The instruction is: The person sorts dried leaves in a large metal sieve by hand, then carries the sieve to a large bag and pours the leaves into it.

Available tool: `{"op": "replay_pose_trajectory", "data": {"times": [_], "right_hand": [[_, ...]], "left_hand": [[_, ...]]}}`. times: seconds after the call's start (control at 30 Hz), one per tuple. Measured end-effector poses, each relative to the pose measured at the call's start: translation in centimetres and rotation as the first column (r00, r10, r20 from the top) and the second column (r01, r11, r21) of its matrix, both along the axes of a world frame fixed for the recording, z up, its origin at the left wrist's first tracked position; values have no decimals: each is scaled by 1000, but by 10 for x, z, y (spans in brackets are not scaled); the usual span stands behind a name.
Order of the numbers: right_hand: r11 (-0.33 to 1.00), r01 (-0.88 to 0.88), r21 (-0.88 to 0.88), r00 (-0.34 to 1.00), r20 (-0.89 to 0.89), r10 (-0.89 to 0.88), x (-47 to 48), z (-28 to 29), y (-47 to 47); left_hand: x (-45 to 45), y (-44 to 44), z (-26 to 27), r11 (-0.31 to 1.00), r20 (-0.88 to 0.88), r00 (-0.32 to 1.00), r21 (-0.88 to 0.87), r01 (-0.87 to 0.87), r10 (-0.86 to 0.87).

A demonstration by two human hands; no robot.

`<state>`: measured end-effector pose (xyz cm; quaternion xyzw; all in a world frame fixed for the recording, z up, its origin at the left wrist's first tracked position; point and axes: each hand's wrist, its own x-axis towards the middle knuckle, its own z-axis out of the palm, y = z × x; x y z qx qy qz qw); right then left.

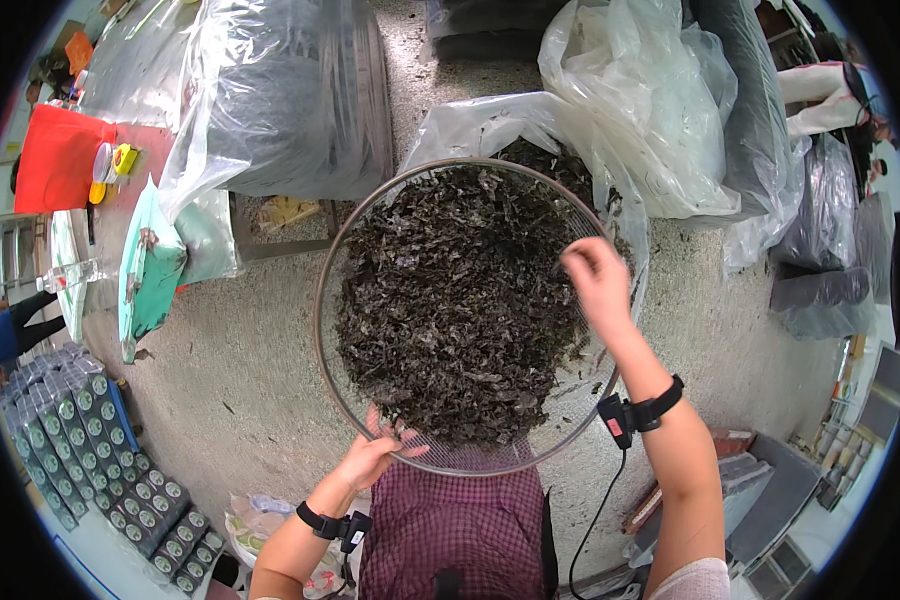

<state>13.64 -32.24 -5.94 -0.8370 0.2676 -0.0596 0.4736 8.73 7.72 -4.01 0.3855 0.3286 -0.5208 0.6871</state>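
A round wire-mesh sieve [461, 474] with a thin rim lies level in front of my body. Dark, leafy flakes that look like dried seaweed [450, 315] are heaped over most of its mesh. My left hand [371, 457] grips the near-left rim, thumb on top and fingers under the mesh. Over the right edge of the heap, my right hand [596, 281] has curled, slightly blurred fingers; whether a flake is pinched in them is unclear. Beyond the far rim, a clear plastic bag [487, 116] holds more dark flakes [551, 161].
Large plastic-wrapped stacks of dark sheets [300, 97] stand ahead left, and a crumpled plastic bag [645, 112] ahead right. A tape measure [125, 159] and a green pouch [150, 270] are at left. Labelled packs [82, 427] are piled lower left. Other people [832, 97] are at the edges.
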Motion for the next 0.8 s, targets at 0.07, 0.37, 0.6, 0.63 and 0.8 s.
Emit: {"op": "replay_pose_trajectory", "data": {"times": [0.07,0.37,0.6,0.63,0.8], "right_hand": [[838,265,476,915,151,-375,2,-6,-35],[937,-282,-206,954,39,296,77,-16,48],[757,-609,-236,771,-400,495,95,-18,67],[753,-621,-216,767,-363,529,85,-19,69],[718,-572,-396,788,-22,615,5,10,56]], "left_hand": [[4,-5,6,1000,3,1000,-7,6,-6],[10,-1,4,998,22,998,-13,66,-66],[13,-18,0,994,109,989,-42,104,-99],[11,-19,-6,996,131,989,-34,81,-75],[14,-23,-15,997,169,984,-44,64,-56]]}}
